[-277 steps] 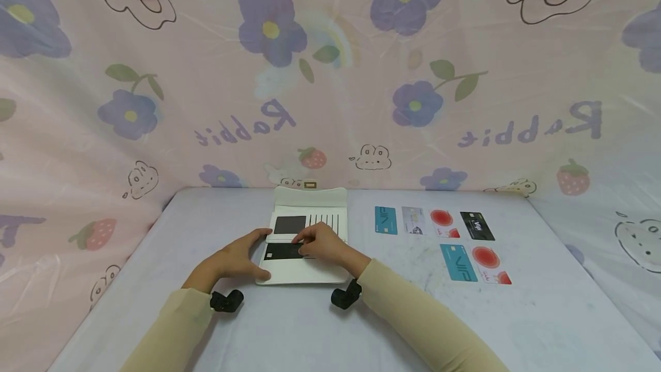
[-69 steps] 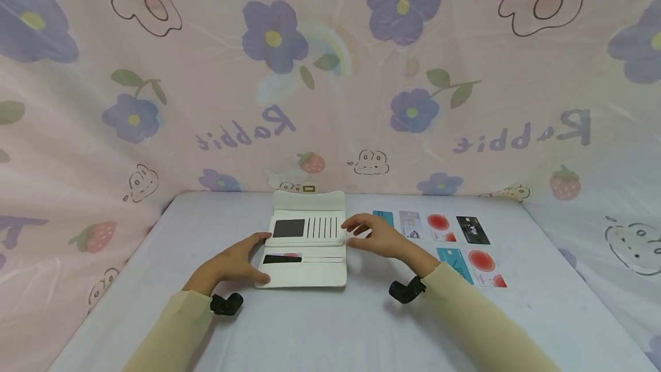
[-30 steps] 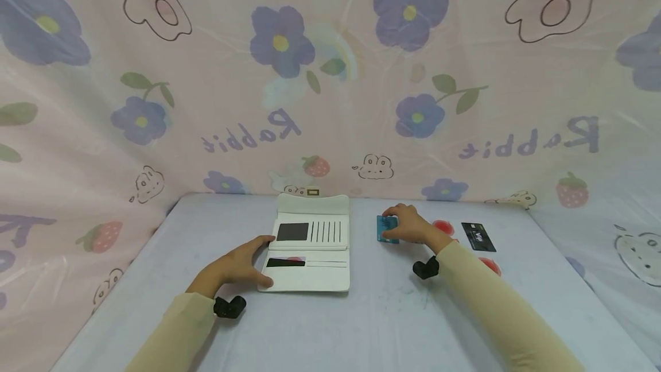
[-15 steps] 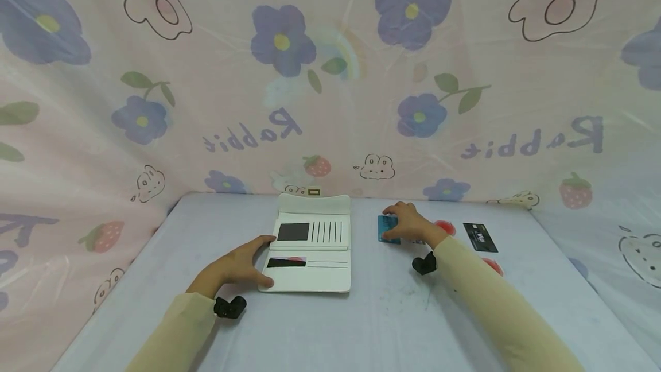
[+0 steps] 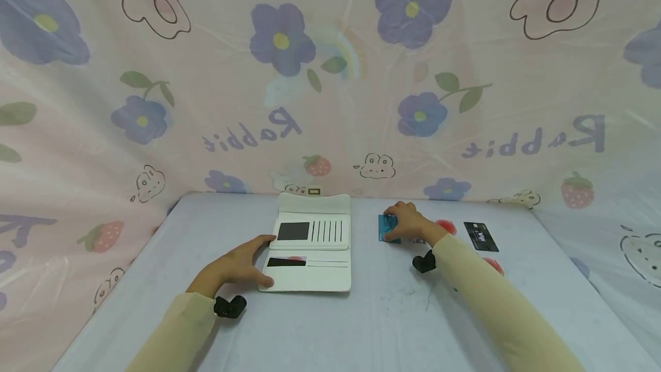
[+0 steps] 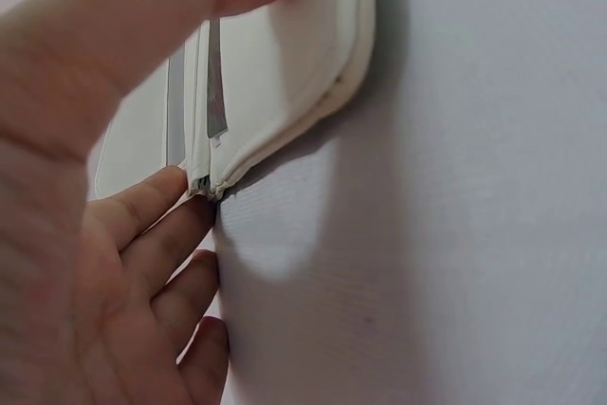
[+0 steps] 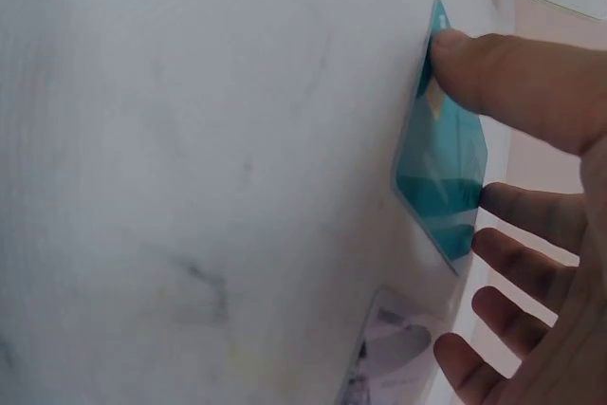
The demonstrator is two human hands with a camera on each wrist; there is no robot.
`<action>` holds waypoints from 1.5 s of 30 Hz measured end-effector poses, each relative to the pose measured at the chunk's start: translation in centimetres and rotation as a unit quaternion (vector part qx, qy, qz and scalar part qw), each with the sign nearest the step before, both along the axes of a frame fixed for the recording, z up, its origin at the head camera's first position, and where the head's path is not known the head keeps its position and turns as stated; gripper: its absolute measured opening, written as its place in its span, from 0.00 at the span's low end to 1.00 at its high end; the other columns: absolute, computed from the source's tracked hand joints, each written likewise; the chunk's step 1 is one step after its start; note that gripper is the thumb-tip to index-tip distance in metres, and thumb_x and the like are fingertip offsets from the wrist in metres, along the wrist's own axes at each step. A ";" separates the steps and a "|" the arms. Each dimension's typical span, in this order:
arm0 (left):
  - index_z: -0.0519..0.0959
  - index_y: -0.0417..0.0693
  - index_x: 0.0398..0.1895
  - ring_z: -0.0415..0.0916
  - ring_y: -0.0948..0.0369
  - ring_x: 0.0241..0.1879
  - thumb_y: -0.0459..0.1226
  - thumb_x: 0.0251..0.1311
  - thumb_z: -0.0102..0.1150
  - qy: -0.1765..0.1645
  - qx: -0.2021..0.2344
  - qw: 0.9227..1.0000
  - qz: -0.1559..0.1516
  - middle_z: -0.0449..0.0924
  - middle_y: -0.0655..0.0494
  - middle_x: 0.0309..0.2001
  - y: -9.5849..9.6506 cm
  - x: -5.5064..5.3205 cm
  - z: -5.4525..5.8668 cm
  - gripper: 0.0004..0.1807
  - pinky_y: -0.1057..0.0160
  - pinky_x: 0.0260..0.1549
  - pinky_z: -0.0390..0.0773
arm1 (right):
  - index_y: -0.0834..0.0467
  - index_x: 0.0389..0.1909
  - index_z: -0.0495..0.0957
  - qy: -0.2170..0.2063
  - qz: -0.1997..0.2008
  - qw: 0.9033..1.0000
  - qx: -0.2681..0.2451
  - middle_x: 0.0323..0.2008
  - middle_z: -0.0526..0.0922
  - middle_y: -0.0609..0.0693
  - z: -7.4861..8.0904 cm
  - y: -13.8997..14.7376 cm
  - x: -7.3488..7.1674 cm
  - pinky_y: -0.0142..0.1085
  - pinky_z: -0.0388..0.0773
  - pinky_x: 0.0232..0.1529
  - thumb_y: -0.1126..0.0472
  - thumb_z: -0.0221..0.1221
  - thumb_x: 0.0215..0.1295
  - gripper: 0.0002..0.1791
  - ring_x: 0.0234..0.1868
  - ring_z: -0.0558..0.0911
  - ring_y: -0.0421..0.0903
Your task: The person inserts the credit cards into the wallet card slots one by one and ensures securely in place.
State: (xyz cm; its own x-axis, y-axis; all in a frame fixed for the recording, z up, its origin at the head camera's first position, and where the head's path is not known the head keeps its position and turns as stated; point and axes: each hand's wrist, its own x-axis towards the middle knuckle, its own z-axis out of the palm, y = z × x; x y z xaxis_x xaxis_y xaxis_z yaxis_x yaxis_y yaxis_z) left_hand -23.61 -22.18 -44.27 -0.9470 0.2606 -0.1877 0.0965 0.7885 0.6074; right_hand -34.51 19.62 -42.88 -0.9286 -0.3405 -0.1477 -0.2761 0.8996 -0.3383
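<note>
A white wallet (image 5: 310, 278) lies unfolded on the table, its slots facing up, with a dark card (image 5: 286, 262) tucked partly into the lower section. My left hand (image 5: 234, 263) rests at the wallet's left side. In the left wrist view the thumb lies over the wallet and the fingertips touch its edge near the fold. To the right of the wallet, my right hand (image 5: 411, 224) pinches a teal card (image 5: 384, 226) by opposite edges. The right wrist view shows this teal card (image 7: 444, 154) between thumb and fingers, seemingly tilted off the table.
A silver-grey card (image 7: 389, 353) lies beside the teal one, mostly under my right hand. Farther right are a black VIP card (image 5: 481, 236) and two red-patterned cards, one upper (image 5: 446, 226) and one lower (image 5: 494, 266), partly covered by my sleeve. A patterned curtain (image 5: 330, 102) hangs behind.
Over the last seconds my right hand leaves the wallet, moves right and takes hold of the teal card. In the last second it has barely shifted. My left hand stays at the wallet.
</note>
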 end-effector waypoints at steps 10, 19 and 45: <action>0.61 0.52 0.71 0.55 0.43 0.72 0.48 0.30 0.81 0.012 -0.004 1.000 -0.001 0.60 0.45 0.72 0.3 -0.1 0.2 0.58 0.39 0.68 0.57 | 0.55 0.59 0.72 0.016 -0.009 1.000 -0.019 0.59 0.70 0.60 -0.2 0.3 -0.2 0.61 0.70 0.58 0.48 0.73 0.46 0.38 0.58 0.64 0.60; 0.63 0.48 0.70 0.59 0.43 0.69 0.49 0.27 0.82 0.047 -0.023 0.999 -0.012 0.65 0.44 0.69 0.0 -0.3 -0.1 0.59 0.41 0.66 0.61 | 0.59 0.48 0.77 0.021 -0.004 0.997 -0.072 0.50 0.77 0.58 0.3 0.4 -0.3 0.54 0.72 0.58 0.58 0.69 0.51 0.22 0.52 0.70 0.55; 0.63 0.46 0.70 0.65 0.47 0.66 0.50 0.28 0.82 0.044 -0.034 0.998 -0.020 0.68 0.45 0.66 0.2 -0.3 0.3 0.59 0.45 0.65 0.66 | 0.57 0.35 0.80 0.057 0.047 0.986 -0.149 0.21 0.76 0.46 4.3 1.8 2.2 0.34 0.70 0.25 0.62 0.61 0.60 0.04 0.24 0.72 0.43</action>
State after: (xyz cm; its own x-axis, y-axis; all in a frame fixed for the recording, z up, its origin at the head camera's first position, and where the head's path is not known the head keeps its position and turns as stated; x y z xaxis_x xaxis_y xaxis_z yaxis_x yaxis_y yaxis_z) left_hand -23.92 -21.93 -43.99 -0.9500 0.2872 -0.1228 0.1788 0.8223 0.5403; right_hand -32.27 21.38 -38.56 -0.8955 -0.4385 0.0760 -0.4053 0.7330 -0.5463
